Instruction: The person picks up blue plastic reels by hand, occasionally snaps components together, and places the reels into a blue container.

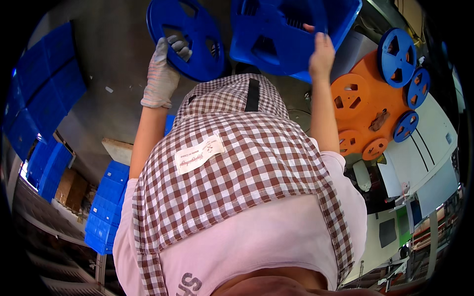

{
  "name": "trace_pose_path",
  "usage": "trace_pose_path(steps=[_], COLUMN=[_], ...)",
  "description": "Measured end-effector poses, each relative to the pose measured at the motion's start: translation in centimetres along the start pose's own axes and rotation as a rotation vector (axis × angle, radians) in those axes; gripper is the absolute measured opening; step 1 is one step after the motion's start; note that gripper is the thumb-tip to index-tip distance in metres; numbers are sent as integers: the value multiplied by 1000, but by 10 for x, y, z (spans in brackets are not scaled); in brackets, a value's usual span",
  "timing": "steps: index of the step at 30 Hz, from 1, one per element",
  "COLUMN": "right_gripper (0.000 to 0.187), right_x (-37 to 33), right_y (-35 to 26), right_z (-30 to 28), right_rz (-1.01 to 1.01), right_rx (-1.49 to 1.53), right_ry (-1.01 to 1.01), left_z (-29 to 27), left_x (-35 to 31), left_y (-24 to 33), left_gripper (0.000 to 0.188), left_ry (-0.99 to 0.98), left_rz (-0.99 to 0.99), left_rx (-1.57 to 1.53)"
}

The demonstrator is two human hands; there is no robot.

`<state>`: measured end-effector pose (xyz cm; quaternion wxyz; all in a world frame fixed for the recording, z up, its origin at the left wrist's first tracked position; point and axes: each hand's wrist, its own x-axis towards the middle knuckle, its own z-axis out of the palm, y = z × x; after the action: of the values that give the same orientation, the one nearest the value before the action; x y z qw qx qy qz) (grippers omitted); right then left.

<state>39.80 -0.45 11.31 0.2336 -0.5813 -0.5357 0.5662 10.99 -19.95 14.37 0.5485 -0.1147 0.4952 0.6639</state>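
Observation:
My left hand [164, 74], in a pale striped glove, grips a blue plastic reel [211, 65] by its rim, with fingers through one of the cut-outs. A second rim edge shows along its outer side, so more than one reel may be there. My bare right hand [322, 55] is closed on the edge of another blue reel [291, 56], which lies over a blue bin [353, 22] in front of me. Part of the bin's inside is covered by this reel.
To the right stands a round orange table [363, 116] bearing orange reels [350, 93] and several blue reels [396, 56]. Stacked blue crates [47, 79] line the far left, with more blue crates [107, 207] nearer my left side. A white worktop [424, 143] lies beyond the orange table.

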Motion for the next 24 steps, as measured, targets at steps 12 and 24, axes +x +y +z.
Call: trace_pose_path(steps=[12, 24], right_gripper=[32, 33], right_x=[73, 110], right_y=[86, 93], right_z=[-64, -41], right_rz=[159, -11], right_rx=[576, 76], right_ry=[241, 172], left_z=[-21, -34], left_x=[-19, -27], left_y=[-5, -1], left_gripper=[50, 27], left_ry=[228, 164], left_rz=[0, 20], left_rx=[117, 154])
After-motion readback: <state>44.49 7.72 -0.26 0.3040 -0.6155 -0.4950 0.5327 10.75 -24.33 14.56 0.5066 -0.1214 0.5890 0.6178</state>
